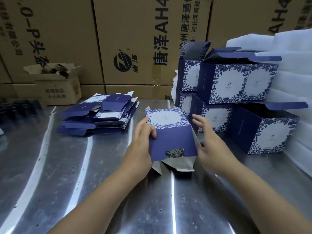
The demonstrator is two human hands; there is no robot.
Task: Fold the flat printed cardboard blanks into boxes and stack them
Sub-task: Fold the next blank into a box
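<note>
Above the steel table (67,174), left hand (143,134) grips the half-formed box (172,134); right hand (209,141), fingers loose, should tuck bottom flaps (177,164) squarely.

The left hand (143,137) and right hand (208,144) are bare. The left forearm (104,191) and right forearm (253,188) are bare too, as far as the frame's lower edge shows them. The right hand's fingers (198,119) look smeared by motion blur.

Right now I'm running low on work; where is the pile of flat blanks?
Head view: the pile of flat blanks lies on the metal table, left of the half-folded box at centre, front right of the small open brown carton.
</note>
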